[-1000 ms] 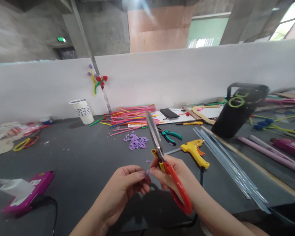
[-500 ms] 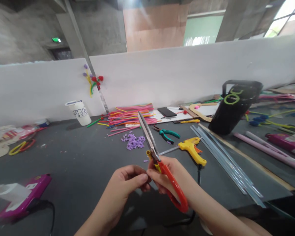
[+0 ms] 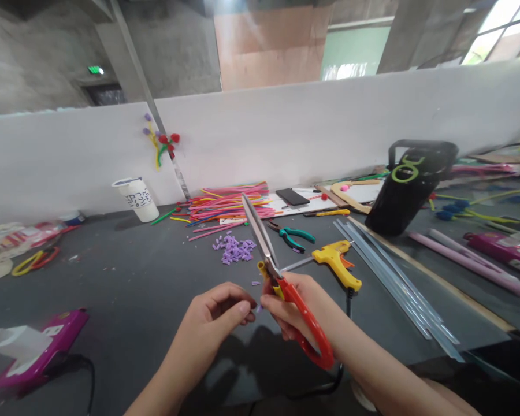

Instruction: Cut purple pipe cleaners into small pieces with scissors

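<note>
The right hand (image 3: pixel 292 306) grasps the scissors (image 3: pixel 308 323) by way of the palm and fingers, blades pointing up and away from the body. A purple bit (image 3: pixel 260 310) shows at that same hand's fingertips, between the two hands, above the table (image 3: pixel 125 277). The left hand (image 3: pixel 219 315) is just beside it with fingers curled; whether it pinches anything, I cannot tell.

To handle this well, the bit is best kept in a light pinch near its end (so small a thing is easily lost or crushed). The blades are better kept tipped away from the left fingers, and the wrists steady and low over the table, so that a dropped bit lands close by.

As for numbers: one bit is at the fingertips, one loose bit (image 3: pixel 255 283) lies just in front of the hands, and another bit (image 3: pixel 296 250) is by the pliers (image 3: pixel 298 236). The pile (image 3: pixel 236 250) overlaps too much to count, as do the stems (image 3: pixel 229 202) and clear rods (image 3: pixel 398 289). There is one pair of pliers, one glue gun (image 3: pixel 337 264), one phone (image 3: pixel 292 197), one cup (image 3: pixel 138 201), one bottle (image 3: pixel 396 199) and two magenta strips (image 3: pixel 47 349).
</note>
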`<state>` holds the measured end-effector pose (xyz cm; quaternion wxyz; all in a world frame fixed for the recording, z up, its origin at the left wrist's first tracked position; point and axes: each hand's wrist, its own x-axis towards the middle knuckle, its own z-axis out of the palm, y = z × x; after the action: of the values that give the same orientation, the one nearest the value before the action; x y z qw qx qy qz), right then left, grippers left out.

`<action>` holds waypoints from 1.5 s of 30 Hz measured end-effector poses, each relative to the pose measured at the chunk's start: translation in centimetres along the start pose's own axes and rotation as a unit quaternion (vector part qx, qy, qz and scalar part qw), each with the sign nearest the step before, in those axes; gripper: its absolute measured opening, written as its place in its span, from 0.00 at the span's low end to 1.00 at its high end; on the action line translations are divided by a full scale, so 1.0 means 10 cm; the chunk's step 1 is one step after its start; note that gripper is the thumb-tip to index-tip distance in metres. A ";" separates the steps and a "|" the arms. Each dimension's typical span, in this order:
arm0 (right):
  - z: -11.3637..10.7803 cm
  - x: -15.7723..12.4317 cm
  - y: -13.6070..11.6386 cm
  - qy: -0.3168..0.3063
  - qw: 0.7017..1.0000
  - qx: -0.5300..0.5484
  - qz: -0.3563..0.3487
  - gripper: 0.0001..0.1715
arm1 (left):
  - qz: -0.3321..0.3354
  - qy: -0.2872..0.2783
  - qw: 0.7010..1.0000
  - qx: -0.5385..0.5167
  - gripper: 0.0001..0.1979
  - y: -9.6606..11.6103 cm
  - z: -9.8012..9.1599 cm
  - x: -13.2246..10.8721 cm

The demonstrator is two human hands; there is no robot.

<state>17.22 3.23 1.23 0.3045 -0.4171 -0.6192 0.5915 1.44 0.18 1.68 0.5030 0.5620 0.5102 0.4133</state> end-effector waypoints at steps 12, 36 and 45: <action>-0.04 0.02 0.09 0.061 0.967 -0.218 -0.113 0.06 | -0.003 0.038 0.998 0.040 0.03 -0.06 0.07 0.00; 0.09 0.06 0.13 0.019 0.987 -0.137 -0.081 0.10 | 0.004 0.114 0.963 -0.245 0.03 0.06 -0.19 -0.01; 0.12 0.03 0.05 0.025 0.997 0.063 -0.047 0.09 | -0.052 0.038 0.985 -0.162 0.02 -0.03 0.07 0.02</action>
<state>16.07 2.87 0.60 0.3733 -0.3822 -0.5920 0.6034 2.10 0.29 1.22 0.5883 0.4294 0.4838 0.4853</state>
